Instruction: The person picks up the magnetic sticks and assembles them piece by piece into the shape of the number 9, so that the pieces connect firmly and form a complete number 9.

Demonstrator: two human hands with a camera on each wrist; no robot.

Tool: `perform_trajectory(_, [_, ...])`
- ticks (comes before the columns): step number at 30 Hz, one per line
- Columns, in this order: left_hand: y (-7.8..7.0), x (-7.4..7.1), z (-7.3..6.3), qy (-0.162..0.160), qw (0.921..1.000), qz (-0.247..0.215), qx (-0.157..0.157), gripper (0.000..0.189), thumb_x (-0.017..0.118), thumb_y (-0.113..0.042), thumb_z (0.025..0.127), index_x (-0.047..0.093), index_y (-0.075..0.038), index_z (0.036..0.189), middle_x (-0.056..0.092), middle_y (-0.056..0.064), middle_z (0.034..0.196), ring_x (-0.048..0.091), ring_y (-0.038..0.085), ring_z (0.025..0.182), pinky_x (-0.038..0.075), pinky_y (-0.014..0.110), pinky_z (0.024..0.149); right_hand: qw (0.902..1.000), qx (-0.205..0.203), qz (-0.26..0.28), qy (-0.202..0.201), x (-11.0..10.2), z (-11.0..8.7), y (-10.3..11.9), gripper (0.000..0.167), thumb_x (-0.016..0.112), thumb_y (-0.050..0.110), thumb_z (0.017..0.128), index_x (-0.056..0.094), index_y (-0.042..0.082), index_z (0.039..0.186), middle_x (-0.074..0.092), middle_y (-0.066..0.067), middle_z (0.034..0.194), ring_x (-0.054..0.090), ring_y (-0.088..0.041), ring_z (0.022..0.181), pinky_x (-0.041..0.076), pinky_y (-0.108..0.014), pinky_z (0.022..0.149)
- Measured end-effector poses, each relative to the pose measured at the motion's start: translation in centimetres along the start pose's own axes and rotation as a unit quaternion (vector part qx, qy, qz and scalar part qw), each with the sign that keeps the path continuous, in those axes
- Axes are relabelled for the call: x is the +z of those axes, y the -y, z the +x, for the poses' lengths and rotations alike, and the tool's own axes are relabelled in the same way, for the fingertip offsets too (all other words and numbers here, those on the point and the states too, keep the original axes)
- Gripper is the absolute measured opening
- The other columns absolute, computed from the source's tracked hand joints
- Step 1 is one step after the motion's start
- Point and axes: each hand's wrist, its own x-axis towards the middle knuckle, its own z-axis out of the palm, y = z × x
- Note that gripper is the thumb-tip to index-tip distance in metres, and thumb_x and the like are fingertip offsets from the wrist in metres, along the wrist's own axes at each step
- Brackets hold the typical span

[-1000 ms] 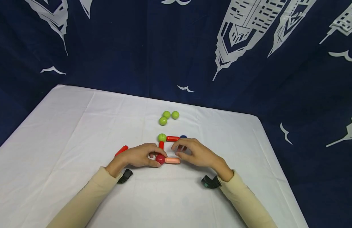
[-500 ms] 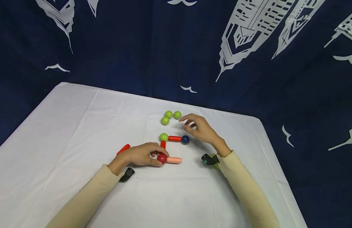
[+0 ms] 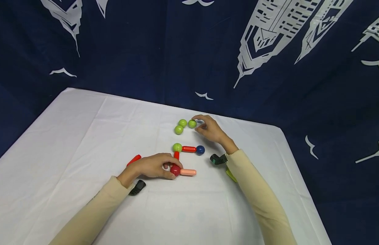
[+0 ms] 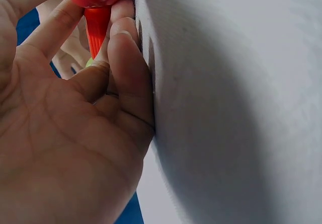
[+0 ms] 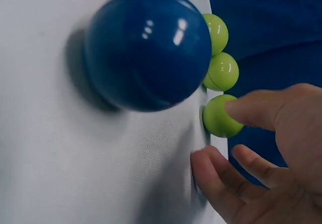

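- Fingers of the right hand (image 3: 210, 130) are parted about the rightmost green ball (image 3: 192, 124); whether they touch cannot be told.
- It lies at one o'clock from the red ball (image 3: 175, 170), which the left hand (image 3: 155, 165) pinches.
- Glossy, probably stiff, light and quick to roll: pinch at three and nine o'clock.

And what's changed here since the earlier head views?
The right hand has moved forward, away from the person, to the rightmost green ball, uncovering the blue ball; its fingers haven't closed on the green one. The left hand still holds the red ball; the orange stick looks unmoved.
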Motion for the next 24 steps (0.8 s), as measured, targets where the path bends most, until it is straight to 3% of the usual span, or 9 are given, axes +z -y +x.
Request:
perform_trajectory(9, [-0.19,0.00,-0.06,0.002,1.0000,-0.004,-0.001,0.031,0.077,-0.020,0.088,0.071,-0.025,0.119,0.059,-0.002,0.102,0.051,0.019,0.103,0.047,0.032,0.086,0.9953,0.066,0.047,0.053,0.24,0.87,-0.17,0.047,0.063,0.011,0.097,0.051,0.019,0.142,0.049,-0.018,0.146,0.059,-0.037,0.123,0.046,-0.049,0.105])
perform_trajectory(24, [-0.44,-0.21,-0.20,0.001,1.0000,-0.007,-0.001,0.031,0.077,-0.020,0.088,0.071,-0.025,0.119,0.059,-0.002,0.102,0.051,0.020,0.103,0.047,0.032,0.085,0.9939,0.072,0.043,0.071,0.10,0.66,-0.69,0.042,0.068,0.012,0.095,0.058,0.015,0.136,0.051,-0.010,0.143,0.056,-0.033,0.126,0.044,-0.045,0.108])
